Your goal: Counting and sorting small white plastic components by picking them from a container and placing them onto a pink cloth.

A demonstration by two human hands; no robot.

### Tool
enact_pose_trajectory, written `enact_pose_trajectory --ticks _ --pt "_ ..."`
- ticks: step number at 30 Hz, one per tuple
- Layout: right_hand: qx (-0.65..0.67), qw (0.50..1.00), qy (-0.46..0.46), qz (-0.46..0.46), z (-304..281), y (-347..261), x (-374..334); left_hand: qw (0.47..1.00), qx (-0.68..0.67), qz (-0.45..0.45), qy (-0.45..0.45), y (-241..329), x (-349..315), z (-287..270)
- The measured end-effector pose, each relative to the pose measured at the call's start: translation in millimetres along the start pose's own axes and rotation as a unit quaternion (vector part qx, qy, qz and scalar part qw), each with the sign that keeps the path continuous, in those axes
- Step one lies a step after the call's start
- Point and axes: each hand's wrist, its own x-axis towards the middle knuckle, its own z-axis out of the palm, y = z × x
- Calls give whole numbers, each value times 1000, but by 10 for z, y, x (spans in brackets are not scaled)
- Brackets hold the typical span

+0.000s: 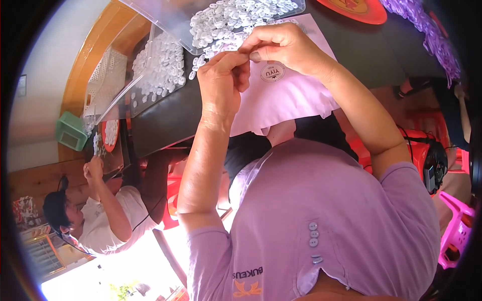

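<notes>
My left hand (222, 83) and my right hand (290, 49) meet fingertip to fingertip above a pink cloth (281, 103) with a round printed emblem. Both are closed in a pinch. Whatever lies between the fingertips is too small or too covered to make out. Just beyond my fingers, a heap of small white plastic pieces (236, 20) fills a clear shallow tray (173, 25). Some loose pieces (197, 62) have spilled beside my left hand, onto the dark table (173, 118).
Left of me is another clear container of white pieces (159, 65), near a green basket (72, 131). A red-orange plate (364, 12) and purple strands (422, 32) lie at the far right. At left, a co-worker (113, 215) sits with hands together by an orange plate (110, 134).
</notes>
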Motion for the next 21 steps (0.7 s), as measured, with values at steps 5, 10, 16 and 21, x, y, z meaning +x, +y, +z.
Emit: enact_pose_trajectory --ticks 5,10,16,21 --pt "23 996 6 87 -16 -46 -7 1000 5 17 -7 -21 -70 -11" --pt "6 992 89 85 -66 -50 -3 967 205 139 51 -140 -65 -148" --pt "0 983 164 85 -137 -43 -5 931 319 170 44 -174 89 -289" --pt "5 983 163 83 -92 -55 0 704 590 396 10 -4 627 -265"
